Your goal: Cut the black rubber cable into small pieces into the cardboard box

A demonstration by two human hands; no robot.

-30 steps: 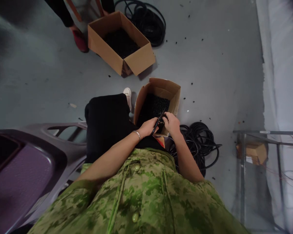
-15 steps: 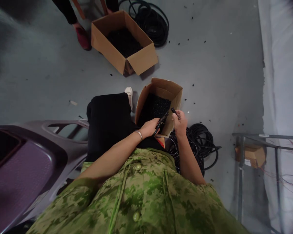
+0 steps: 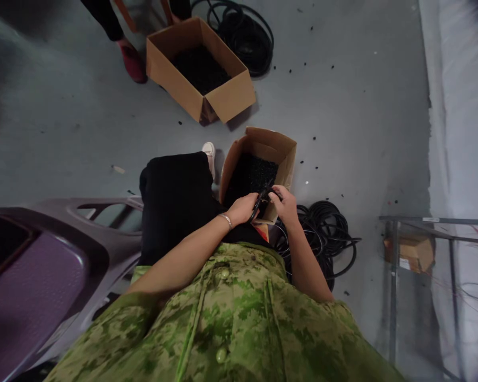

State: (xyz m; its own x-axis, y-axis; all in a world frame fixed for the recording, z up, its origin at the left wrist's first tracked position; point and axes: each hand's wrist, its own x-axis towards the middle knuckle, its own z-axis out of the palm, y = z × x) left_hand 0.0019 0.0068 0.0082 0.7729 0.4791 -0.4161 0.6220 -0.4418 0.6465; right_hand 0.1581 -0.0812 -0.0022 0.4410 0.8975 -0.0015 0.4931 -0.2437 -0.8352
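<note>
Black piece: it is in the right hand, above the near part of the near box; tube or cable, I cannot tell which.
Feel of the piece: I judge it light, bendable but a little springy, and not fragile; a smooth surface may slip somewhat.
Where to hold it: best, I think, close to its end, between thumb and fingertips, with the skin kept away from the dark tool.
Right grip: thumb and fingers are together, pinching the black piece.
Left grip: the left hand is wrapped around the dark tool, which looks like scissors; how far its blades are apart, I cannot tell.
Feel of the tool: probably stiff, and heavier than the piece.
Inside the near box: many black bits.
Black coil: it lies on the floor, just right of the near box.
</note>
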